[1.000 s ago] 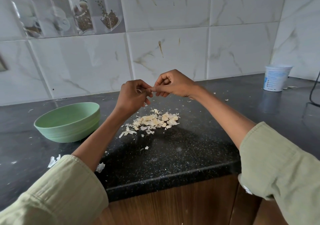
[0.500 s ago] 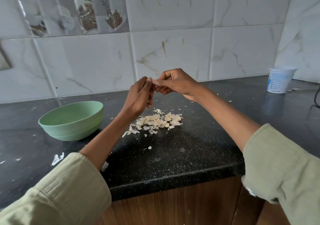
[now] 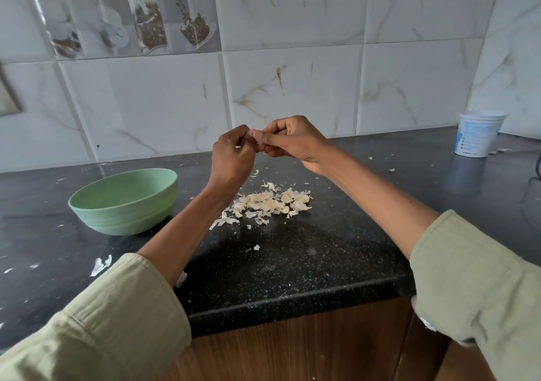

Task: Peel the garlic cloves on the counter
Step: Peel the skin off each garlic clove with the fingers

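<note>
A heap of pale garlic cloves and papery skins [image 3: 272, 203] lies on the black counter [image 3: 292, 263]. Above it, my left hand [image 3: 232, 158] and my right hand [image 3: 292, 140] meet fingertip to fingertip, both with curled fingers. Between them they pinch a small garlic clove, almost wholly hidden by the fingers; only a pale sliver shows at the left hand's fingers.
A light green bowl [image 3: 126, 202] stands left of the heap; its inside is not visible. A white plastic tub [image 3: 477, 134] sits at the back right by the tiled wall. Loose skin scraps [image 3: 101, 265] dot the counter. The counter's front edge runs above a wooden cabinet.
Both hands stay joined above the heap, and the left hand's fingers have curled further over the clove. The view has shifted slightly.
</note>
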